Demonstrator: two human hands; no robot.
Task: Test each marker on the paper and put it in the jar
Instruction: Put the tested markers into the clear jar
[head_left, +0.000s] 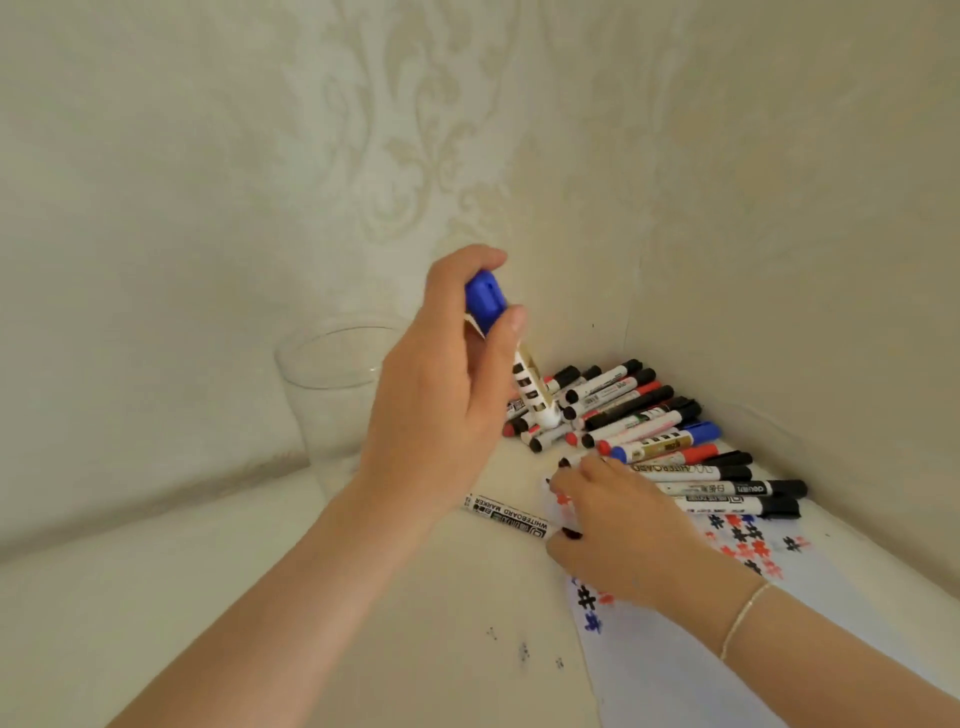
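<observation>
Landmark: we take the glass jar (332, 384) as our reference; it stands upright against the patterned wall (363, 130), mouth up, with no marker visible inside.

Blue-capped marker (511, 358): held in the air just right of the jar's rim and above it. Long axis steep, tilted; blue cap up and toward us, white butt end down and away, pointing at the pile.

Left hand (447, 395): raised in front of the jar's right side, covering part of it. Fingers and thumb curled round the marker's cap end in a firm grip.

Right hand (618, 525): low, well to the right of the jar, down on the paper. Fingers bent, thumb tip at the black cap end of the lone marker. We cannot tell whether it grips that marker or only touches it. A thin bracelet (743, 618) sits on the wrist.

Lone whiteboard marker (511, 514): flat on the table, right of the jar's base and nearer us. Long axis nearly level; white butt end toward the jar, capped end away from it under the right hand.

Marker pile (649, 431): heaped flat in the corner, right of the jar, beyond the right hand. Black, red and blue caps; most lie slanting, caps mixed both ways.

Paper (675, 670): flat on the white table (260, 571), right of the jar and nearest us, carrying red, blue and black test scribbles.
</observation>
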